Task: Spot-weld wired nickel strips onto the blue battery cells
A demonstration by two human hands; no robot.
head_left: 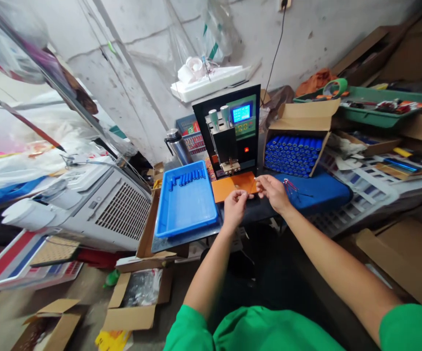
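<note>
My left hand (236, 208) is closed in a pinch at the front edge of an orange board (225, 187); whatever its fingertips hold is too small to make out. Just right of it, my right hand (272, 192) pinches what looks like a thin wire with a small white end (256, 179). Behind the board stands a black spot welder (254, 136) with a lit blue screen (241, 113) and two grey-green cylinders on its head. Several red and black wires with white ends (290, 186) lie right of my right hand on a blue surface (318, 192).
A blue tray (187, 214) at the left holds several blue cylindrical cells (191, 177). Right of the welder, an open carton (304, 114) is packed with more blue cells (293, 155). A steel flask (179, 146) stands behind the tray; a green tray (375, 117) sits far right.
</note>
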